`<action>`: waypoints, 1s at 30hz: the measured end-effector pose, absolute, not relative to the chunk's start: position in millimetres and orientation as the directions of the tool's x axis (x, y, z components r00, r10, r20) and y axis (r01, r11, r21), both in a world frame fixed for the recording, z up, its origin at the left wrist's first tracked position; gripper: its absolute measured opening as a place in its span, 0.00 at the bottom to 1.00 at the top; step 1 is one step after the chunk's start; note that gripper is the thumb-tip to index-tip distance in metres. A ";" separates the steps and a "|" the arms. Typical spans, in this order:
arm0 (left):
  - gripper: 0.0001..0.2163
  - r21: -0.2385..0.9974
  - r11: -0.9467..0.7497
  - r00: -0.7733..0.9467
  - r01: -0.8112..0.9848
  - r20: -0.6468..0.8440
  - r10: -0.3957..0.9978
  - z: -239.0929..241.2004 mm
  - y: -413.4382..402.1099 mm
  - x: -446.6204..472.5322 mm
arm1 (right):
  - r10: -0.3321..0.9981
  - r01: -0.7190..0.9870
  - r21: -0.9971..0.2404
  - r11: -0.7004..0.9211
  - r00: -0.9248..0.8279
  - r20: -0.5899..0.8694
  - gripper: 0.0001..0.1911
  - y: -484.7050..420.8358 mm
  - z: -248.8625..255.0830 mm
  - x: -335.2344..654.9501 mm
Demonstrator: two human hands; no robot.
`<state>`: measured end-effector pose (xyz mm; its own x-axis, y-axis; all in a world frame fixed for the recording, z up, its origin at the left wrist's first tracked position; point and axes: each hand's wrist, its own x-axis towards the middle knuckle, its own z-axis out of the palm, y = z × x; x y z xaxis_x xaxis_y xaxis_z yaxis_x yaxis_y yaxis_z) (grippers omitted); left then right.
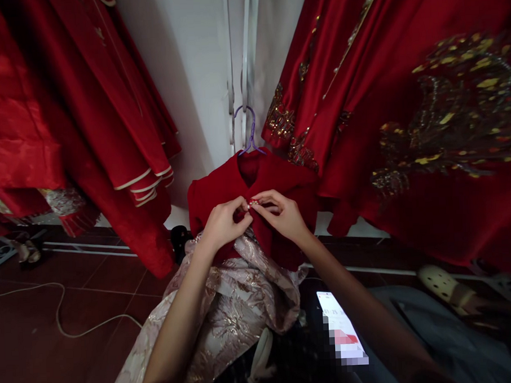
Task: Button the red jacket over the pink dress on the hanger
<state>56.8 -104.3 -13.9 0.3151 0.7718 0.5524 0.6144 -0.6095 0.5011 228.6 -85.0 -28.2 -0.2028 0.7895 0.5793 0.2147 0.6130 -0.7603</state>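
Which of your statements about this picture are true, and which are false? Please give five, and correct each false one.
1. The left hand and the right hand are at the front of a red V-necked top. True.
2. The top hangs on a green hanger. False: the hanger is purple.
3. The two hands are far apart. False: their fingertips come together at a small beaded piece.
4. A phone with a lit screen is to the right of the patterned brocade fabric. True.
5. A pale cable lies on the floor at the right. False: the cable is at the left.
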 end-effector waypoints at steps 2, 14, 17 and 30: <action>0.03 0.458 -0.611 0.331 0.645 0.554 0.764 -11.0 -104.2 56.8 | 0.784 0.215 -0.755 0.619 -0.212 0.583 0.13 -85.5 -27.1 229.9; 0.04 0.318 -0.668 0.440 0.672 0.554 0.706 -2.9 -101.9 58.7 | 0.812 0.198 -0.793 0.577 -0.249 0.528 0.18 -82.4 -26.3 236.0; 0.05 0.341 -0.688 0.456 0.641 0.551 0.699 -3.6 -101.0 60.6 | 0.809 0.209 -0.788 0.578 -0.272 0.521 0.19 -81.6 -27.7 234.0; 0.20 0.902 -0.429 0.456 0.049 0.362 0.813 -41.0 -111.0 57.1 | 0.870 0.316 -0.828 0.464 -0.335 0.360 0.34 -101.7 -62.1 257.1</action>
